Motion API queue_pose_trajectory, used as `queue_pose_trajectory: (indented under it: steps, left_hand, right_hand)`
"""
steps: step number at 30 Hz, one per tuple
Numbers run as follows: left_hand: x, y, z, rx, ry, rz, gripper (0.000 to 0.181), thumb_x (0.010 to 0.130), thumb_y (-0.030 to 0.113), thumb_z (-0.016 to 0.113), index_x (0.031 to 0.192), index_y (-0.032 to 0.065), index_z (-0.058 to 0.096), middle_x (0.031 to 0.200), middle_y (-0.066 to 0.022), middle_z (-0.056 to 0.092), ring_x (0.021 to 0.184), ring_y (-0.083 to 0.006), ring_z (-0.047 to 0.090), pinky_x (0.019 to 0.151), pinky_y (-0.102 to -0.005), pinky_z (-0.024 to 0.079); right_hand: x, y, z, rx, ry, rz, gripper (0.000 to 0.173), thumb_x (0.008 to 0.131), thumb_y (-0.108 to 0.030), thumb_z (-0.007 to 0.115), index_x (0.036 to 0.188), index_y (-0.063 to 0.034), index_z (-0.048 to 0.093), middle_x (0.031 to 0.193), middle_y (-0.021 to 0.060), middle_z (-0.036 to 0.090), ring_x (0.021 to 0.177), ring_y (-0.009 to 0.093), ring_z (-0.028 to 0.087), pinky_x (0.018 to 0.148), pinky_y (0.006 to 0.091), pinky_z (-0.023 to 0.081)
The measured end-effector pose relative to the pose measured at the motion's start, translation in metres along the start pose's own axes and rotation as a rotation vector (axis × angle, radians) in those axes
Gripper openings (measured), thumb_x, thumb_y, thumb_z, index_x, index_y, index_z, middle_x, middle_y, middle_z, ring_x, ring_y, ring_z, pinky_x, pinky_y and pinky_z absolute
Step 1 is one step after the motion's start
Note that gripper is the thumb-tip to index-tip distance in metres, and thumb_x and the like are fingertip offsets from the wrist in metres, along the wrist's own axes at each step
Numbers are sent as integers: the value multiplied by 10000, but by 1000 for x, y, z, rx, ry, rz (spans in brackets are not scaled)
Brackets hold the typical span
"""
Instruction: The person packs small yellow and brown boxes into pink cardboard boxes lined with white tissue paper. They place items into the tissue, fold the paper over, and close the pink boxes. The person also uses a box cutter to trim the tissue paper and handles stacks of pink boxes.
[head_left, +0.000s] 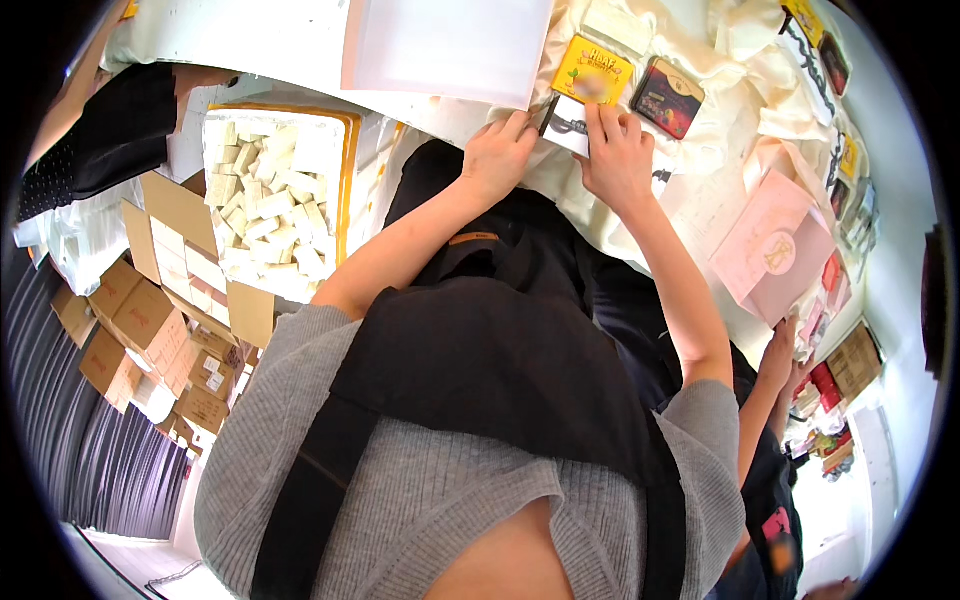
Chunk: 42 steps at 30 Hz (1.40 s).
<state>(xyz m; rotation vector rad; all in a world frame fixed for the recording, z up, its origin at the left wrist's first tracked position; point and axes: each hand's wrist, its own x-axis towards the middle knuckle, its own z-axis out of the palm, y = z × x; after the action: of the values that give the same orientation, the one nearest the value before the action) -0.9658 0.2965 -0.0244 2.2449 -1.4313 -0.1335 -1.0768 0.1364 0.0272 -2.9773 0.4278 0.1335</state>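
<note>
My right hand (621, 161) lies over the right end of a small white box with a dark printed pattern (567, 126), its thumb at the near edge. The fingertips reach the near edge of a yellow printed tin (592, 71). Just left of the box is my left hand (501, 156), fingers bent down at the table edge; what they grip, if anything, is hidden. To the right of the yellow tin lies a dark red tin with rounded corners (669, 97). All of these are on rumpled cream satin cloth (720, 142).
A foam box (347, 172) full of small cream blocks (270, 202) stands at my left, beside an open carton (180, 206) and stacked cartons (142, 315). A large white panel or box (450, 49) is ahead. To the right, another person's hand (781, 349) touches a pink gift box (776, 244).
</note>
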Motion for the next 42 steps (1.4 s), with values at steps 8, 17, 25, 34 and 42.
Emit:
queue_pose_trajectory:
  steps: [8, 17, 25, 34, 42]
  left_hand:
    - [2, 2, -3, -83, -25, -101, 157, 720, 88, 586, 872, 62, 617, 1005, -59, 581, 844, -206, 614, 677, -312, 510]
    - [-19, 42, -3, -1854, -269, -1584, 299, 872, -28, 408, 1155, -123, 410, 1254, -218, 455, 1217, -338, 452, 1010, -425, 415]
    - [43, 73, 56, -2182, 4, -1641, 402, 773, -69, 440, 1158, 39, 488, 1135, -90, 513, 1055, -229, 495, 969, -436, 376]
    - [47, 59, 51, -2283, 71, -1518, 441, 735, -5, 485, 1172, 47, 498, 1139, -84, 531, 1088, -252, 478, 982, -473, 347]
    - [39, 43, 40, -2496, 123, -1439, 522, 716, 210, 502, 1231, 125, 496, 1293, -53, 491, 1184, -269, 435, 985, -465, 290]
  right_hand:
    - [5, 14, 1, 112, 48, -48, 775, 620, -276, 764, 1303, -81, 451, 1122, 14, 508, 946, 252, 496, 735, 412, 424]
    - [25, 29, -11, 277, -44, 25, 714, 646, -249, 771, 1264, -67, 462, 1284, 129, 425, 1106, 369, 454, 908, 424, 416]
    - [37, 48, -11, 429, -92, 2, 698, 652, -240, 766, 1258, -55, 475, 1281, 135, 414, 1114, 362, 455, 924, 412, 424]
    - [49, 71, -3, 657, -102, -15, 706, 660, -317, 758, 1260, -54, 496, 1306, 134, 400, 1184, 361, 408, 989, 412, 374]
    - [51, 43, -7, 341, 2, 56, 733, 653, -321, 762, 1242, -9, 457, 1276, 166, 407, 1121, 370, 435, 861, 425, 475]
